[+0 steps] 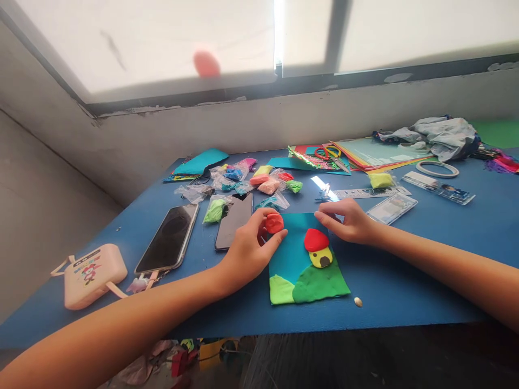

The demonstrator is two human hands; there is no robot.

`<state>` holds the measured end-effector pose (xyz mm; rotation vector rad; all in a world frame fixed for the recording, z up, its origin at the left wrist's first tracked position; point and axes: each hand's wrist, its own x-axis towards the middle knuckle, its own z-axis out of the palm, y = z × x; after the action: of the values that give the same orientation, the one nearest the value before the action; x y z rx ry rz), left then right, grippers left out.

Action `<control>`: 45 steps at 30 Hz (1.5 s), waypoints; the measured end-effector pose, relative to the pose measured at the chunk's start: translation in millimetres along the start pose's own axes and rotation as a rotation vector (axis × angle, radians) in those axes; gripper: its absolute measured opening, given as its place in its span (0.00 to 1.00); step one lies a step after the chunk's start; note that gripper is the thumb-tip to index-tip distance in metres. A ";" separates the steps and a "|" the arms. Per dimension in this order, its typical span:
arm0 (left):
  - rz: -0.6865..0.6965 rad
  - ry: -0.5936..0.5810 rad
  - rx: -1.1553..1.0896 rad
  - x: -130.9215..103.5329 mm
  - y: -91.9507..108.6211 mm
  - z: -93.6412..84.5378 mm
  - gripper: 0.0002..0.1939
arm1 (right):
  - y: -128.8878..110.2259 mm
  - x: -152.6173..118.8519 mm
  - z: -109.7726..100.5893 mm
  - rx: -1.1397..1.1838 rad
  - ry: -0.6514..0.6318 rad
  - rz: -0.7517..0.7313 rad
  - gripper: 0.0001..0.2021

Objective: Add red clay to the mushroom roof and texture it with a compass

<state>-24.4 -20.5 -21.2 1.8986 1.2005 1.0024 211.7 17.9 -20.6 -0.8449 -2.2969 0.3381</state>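
While left grip pinches red disc, right grip at blue card, closure unclear

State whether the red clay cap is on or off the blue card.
On: the red clay cap lies flat on the blue card, its lower edge meeting the yellow piece.

Face-on in my grip, a flat, coral-red clay disc shows at the far left corner of a teal card, itself lying flat near the front edge of the table. Pale green clay covers the card's near left corner, darker green clay its near right; by its right edge, a yellow piece (two dark patches on it) sits below a red cap.
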 end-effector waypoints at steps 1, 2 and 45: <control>-0.003 0.006 0.013 -0.1 0.5 -0.5 0.14 | 0.4 0.2 -0.2 0.001 -0.007 0.013 0.18; -0.010 0.009 0.021 -0.1 1.2 -1.0 0.14 | 1.1 0.4 -0.5 0.002 -0.017 0.028 0.19; 0.628 -0.199 0.497 -9.9 -9.1 4.0 0.16 | -27.8 1.6 16.7 -0.568 0.194 -0.631 0.07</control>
<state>-27.5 -27.0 -33.2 2.8027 0.7876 0.8259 186.3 -2.3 -20.1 -0.3320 -2.3504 -0.6673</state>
